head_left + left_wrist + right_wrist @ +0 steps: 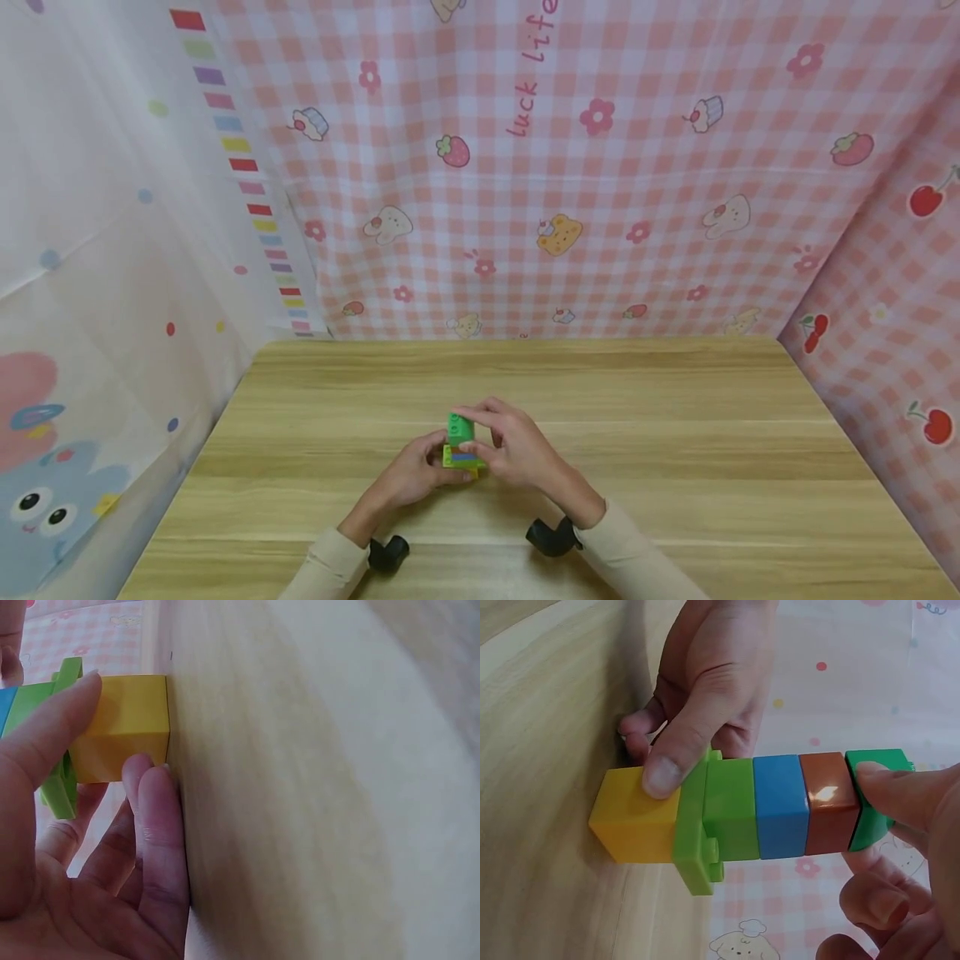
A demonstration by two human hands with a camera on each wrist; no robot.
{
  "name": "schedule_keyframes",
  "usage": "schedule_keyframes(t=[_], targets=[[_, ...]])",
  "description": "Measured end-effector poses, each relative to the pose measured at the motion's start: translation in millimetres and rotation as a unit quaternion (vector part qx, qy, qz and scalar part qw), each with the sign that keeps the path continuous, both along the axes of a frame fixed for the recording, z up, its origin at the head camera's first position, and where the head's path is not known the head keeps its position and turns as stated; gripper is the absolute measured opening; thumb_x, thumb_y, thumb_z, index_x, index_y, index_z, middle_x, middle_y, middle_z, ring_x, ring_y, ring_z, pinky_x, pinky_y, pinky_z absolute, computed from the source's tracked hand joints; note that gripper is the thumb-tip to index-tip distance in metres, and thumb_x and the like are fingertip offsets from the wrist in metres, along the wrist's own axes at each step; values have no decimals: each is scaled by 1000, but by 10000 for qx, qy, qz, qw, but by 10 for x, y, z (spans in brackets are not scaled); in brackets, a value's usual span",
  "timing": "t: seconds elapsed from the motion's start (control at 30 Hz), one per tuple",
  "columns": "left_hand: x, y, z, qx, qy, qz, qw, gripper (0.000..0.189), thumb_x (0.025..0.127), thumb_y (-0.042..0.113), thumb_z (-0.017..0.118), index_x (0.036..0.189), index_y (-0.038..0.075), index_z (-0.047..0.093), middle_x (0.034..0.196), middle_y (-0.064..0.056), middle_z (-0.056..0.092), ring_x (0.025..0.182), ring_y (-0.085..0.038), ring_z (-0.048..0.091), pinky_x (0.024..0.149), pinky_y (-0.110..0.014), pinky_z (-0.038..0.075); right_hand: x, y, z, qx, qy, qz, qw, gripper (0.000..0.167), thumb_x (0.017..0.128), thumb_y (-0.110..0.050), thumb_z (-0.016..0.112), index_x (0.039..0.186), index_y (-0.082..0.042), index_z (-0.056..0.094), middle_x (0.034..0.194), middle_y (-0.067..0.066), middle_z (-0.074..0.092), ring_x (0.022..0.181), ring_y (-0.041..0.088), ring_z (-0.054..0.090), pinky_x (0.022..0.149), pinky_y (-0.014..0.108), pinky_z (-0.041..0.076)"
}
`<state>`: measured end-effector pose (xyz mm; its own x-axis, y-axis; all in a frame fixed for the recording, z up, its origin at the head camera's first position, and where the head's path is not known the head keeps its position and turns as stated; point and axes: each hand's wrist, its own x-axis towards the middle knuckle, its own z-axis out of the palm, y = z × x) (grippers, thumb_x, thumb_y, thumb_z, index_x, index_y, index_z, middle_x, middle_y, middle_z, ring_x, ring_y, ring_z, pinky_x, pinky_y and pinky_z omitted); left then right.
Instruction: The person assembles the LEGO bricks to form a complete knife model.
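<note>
A tower of toy building bricks stands upright on the wooden table, seen sideways in the wrist views. From the bottom it has a yellow brick, a wider light green plate, a light green brick, a blue brick, a brown brick and a dark green brick on top. My left hand steadies the base, its thumb pressed across the yellow brick and the plate's edge. Thumb and fingers of my right hand pinch the dark green brick, which lies right at the brown one.
The wooden table stretches around both hands. Patterned cloths hang behind it and along its sides, the back one a pink checked curtain. Black wrist mounts sit at both cuffs.
</note>
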<state>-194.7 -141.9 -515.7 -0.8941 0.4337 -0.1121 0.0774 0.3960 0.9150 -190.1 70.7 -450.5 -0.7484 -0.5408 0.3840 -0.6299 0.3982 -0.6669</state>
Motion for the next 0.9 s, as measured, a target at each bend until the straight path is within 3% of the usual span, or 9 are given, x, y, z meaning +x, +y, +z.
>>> schedule_keyframes(t=[0.6,0.9], targets=[[24,-7,21,-114,66,95,9999,44,84,29,80,124,19,65,100,1,66,84,-16,55,70,-28,44,-44,-12,-113,-216,-158,21,9996,47,87,-12,76,132,-11,63,114,4,65,56,-1,39,50,18,37],[17,3,5,31,-28,67,10000,42,84,28,80,122,19,65,104,1,68,91,-17,59,77,-32,46,-52,-10,-177,-390,-240,24,9989,48,87,-13,77,133,-14,63,115,2,65,54,1,38,49,17,36]])
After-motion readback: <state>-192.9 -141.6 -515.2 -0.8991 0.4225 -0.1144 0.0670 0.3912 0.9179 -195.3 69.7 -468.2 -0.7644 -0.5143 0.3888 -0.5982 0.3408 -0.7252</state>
